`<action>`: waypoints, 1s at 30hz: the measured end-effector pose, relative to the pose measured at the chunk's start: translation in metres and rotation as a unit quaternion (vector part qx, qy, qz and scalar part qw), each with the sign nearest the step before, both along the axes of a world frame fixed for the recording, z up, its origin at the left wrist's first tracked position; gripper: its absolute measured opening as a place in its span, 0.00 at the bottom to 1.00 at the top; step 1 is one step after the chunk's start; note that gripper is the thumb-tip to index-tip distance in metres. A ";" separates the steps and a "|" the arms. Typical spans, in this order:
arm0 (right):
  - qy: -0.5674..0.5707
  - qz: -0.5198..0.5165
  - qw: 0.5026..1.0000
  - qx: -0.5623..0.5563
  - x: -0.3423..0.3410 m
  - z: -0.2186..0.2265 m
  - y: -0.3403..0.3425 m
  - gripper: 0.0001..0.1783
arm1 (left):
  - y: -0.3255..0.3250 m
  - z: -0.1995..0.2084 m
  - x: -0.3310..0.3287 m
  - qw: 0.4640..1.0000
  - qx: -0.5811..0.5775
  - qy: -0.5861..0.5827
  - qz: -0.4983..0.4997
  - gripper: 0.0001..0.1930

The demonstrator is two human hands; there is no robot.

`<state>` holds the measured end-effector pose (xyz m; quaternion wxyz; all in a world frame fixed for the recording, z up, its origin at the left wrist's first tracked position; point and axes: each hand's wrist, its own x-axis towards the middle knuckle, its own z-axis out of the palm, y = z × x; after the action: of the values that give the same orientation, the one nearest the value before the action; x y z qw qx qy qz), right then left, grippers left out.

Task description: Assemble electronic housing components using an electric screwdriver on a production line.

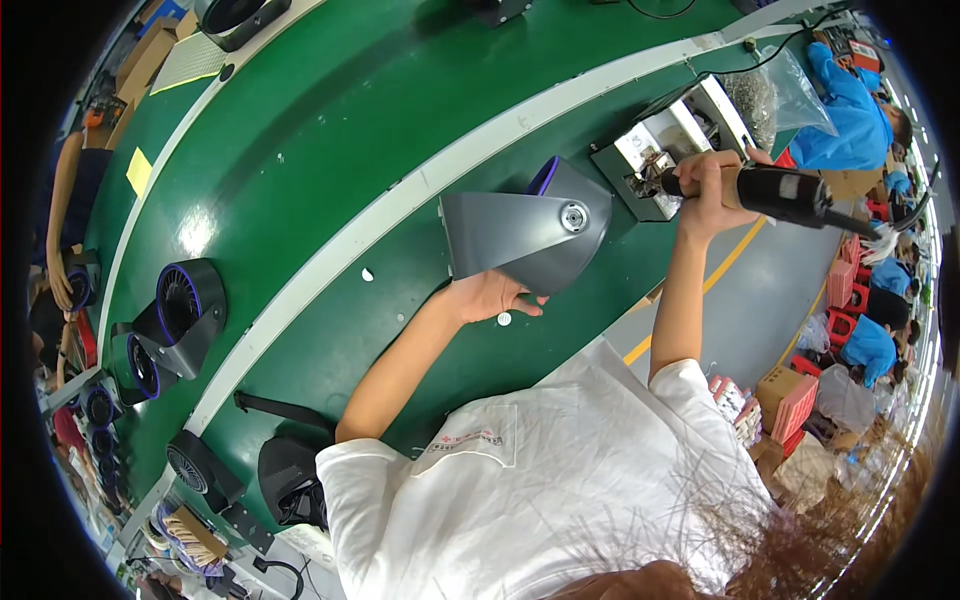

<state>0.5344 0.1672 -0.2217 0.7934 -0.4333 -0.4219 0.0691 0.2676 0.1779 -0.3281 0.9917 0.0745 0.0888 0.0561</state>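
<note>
The left hand [490, 297] gripped the lower edge of a grey wedge-shaped fan housing [525, 228] at the centre of the frame, tipping it up so that its round hub faced the camera and its purple-rimmed ring pointed away. The right hand [712, 185] was closed around a black powered screwdriver [775, 190] at the upper right, its tip held over a small white-and-grey screw feeder box [668, 150], well apart from the housing. By the look of it, the step in hand was picking up a screw; the next move would call for swinging the driver back to the housing and lining the bit square with a hole while the left hand kept the part from rocking.

The worktop [330, 120] was a long green belt with a curved white stripe [420, 190] along it. More fan units [180, 310] with dark grilles stood at the left edge. Beyond, at the right, a grey floor with a yellow line, red crates and people in blue showed a busy workshop.
</note>
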 end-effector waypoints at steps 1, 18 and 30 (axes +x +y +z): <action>-0.023 -0.011 1.000 0.004 -0.003 -0.006 0.001 0.26 | -0.001 0.000 0.000 1.000 0.006 0.003 0.000 0.37; 0.025 0.220 0.975 -0.010 -0.062 0.087 0.013 0.33 | 0.005 -0.012 0.007 0.999 0.009 0.053 0.005 0.37; 0.018 0.249 0.967 -0.044 -0.084 0.056 0.024 0.27 | 0.004 -0.017 0.012 0.999 -0.016 0.036 0.009 0.38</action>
<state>0.4503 0.1916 -0.1655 0.7386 -0.3481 -0.4985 0.2912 0.2800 0.1816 -0.3449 0.9884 0.0601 0.1256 0.0614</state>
